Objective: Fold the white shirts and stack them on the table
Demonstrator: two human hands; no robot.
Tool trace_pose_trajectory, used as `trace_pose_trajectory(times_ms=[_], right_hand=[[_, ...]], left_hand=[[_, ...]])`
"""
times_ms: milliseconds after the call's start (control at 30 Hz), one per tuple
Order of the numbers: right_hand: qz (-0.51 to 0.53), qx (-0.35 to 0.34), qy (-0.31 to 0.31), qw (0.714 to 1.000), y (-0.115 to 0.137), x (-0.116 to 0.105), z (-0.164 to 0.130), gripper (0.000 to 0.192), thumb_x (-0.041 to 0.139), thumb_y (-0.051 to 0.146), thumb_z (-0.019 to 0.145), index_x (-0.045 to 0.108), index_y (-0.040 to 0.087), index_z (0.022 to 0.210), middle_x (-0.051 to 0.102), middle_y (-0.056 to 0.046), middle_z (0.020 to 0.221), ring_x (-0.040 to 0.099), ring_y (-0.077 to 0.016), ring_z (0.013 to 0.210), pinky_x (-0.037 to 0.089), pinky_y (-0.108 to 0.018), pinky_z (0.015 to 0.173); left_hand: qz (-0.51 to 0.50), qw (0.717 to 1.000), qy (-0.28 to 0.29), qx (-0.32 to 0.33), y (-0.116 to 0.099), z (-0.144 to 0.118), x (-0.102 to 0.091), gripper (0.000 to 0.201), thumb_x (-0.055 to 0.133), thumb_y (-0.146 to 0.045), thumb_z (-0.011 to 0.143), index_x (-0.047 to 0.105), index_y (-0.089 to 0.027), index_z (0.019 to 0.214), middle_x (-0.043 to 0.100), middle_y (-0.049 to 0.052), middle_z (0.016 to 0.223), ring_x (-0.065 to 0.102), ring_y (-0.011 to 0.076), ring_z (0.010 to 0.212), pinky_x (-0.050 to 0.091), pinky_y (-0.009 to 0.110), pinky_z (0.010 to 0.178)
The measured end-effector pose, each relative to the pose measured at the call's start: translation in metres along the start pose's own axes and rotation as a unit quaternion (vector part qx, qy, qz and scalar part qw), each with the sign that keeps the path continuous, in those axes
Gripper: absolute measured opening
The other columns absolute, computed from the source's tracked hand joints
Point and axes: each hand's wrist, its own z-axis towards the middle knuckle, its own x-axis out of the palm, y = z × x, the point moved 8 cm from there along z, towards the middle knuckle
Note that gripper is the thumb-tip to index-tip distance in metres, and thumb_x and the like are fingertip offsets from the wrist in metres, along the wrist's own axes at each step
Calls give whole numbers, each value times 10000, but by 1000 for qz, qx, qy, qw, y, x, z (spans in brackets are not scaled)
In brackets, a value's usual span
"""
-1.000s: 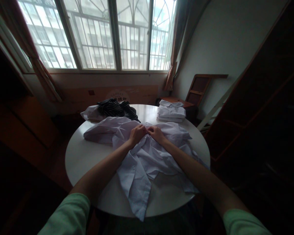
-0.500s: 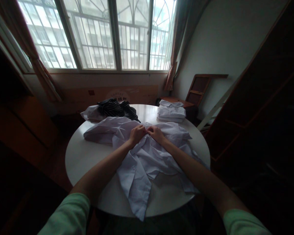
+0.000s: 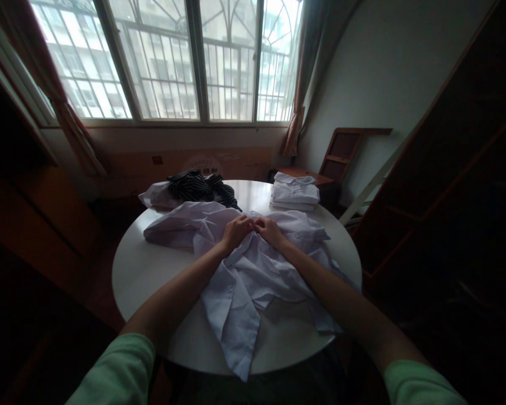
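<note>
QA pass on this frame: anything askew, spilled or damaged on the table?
No spill or damage. The white shirt lies rumpled, its hem hanging over the round table near edge. Left hand and right hand pinch it near the collar.
</note>
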Motion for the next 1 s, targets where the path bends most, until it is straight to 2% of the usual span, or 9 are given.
trace_pose_trajectory(times_ms=[233,600,1000], right_hand=[[45,8,28,999,-3,2,1,96,570,142,738,664,130,721,680,-31,689,598,-127,636,430,-213,603],[63,-8,67,996,-3,3,3,105,571,120,722,676,128,725,684,-23,686,597,-121,637,441,-212,609],[29,21,62,997,0,1,0,98,570,113,735,668,121,746,683,-34,709,598,-128,652,445,-226,636]], left_hand=[[-4,1000,-10,6,2,0,2,96,579,-259,790,636,-214,852,589,13,835,549,114,741,373,196,579],[30,1000,-6,-3,2,-1,0,155,531,-316,818,636,-203,808,601,21,842,552,117,742,365,202,577],[39,999,0,-3,4,0,3,160,520,-312,823,628,-196,805,601,22,836,543,117,732,351,200,572]])
